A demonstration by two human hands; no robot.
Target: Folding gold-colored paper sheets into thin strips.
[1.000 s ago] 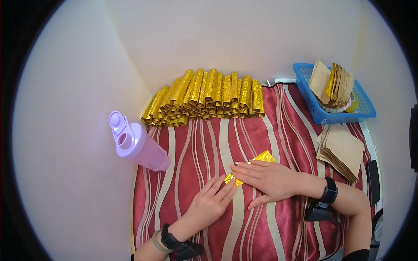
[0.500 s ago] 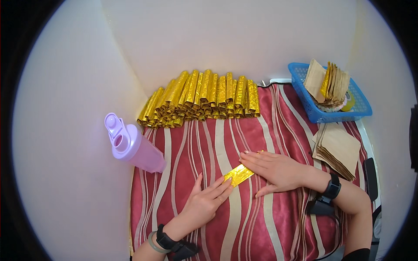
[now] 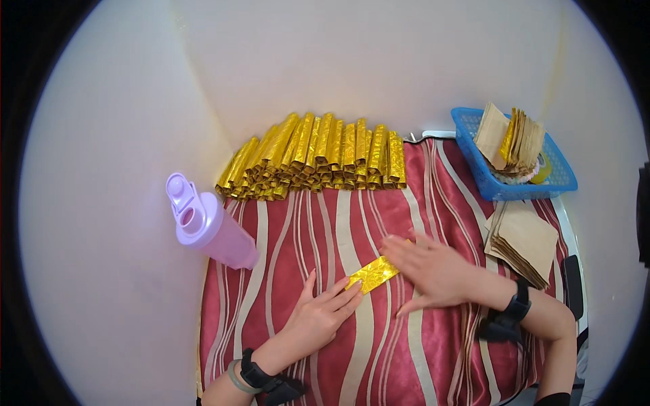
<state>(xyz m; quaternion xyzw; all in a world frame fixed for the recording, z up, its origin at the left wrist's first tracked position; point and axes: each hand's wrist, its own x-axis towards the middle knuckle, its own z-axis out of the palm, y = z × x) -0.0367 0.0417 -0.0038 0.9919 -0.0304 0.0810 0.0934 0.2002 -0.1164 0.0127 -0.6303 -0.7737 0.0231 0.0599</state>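
A flat folded strip of gold foil paper (image 3: 374,274) lies slantwise on the striped cloth. My left hand (image 3: 318,312) rests with its fingers stretched out, the tips pressing the strip's near left end. Over the far right end is my right hand (image 3: 433,269), fingers extended and slightly blurred, covering that end. Whether its palm touches the foil is hard to tell. Beyond my hands, a pile of folded gold foil paper tubes (image 3: 318,152) is stacked in layers along the back wall.
The red cloth with pale wavy stripes (image 3: 352,365) covers the table. A purple shaker bottle (image 3: 220,230) stands at left. At right, a blue basket (image 3: 487,183) holds brown paper sheets; a stack of brown paper (image 3: 531,237) lies below it, near a black phone-like object (image 3: 573,287).
My right hand has shifted a little to the right along the strip and is blurred, baring slightly more foil. My left hand stays in place. The view has tilted slightly.
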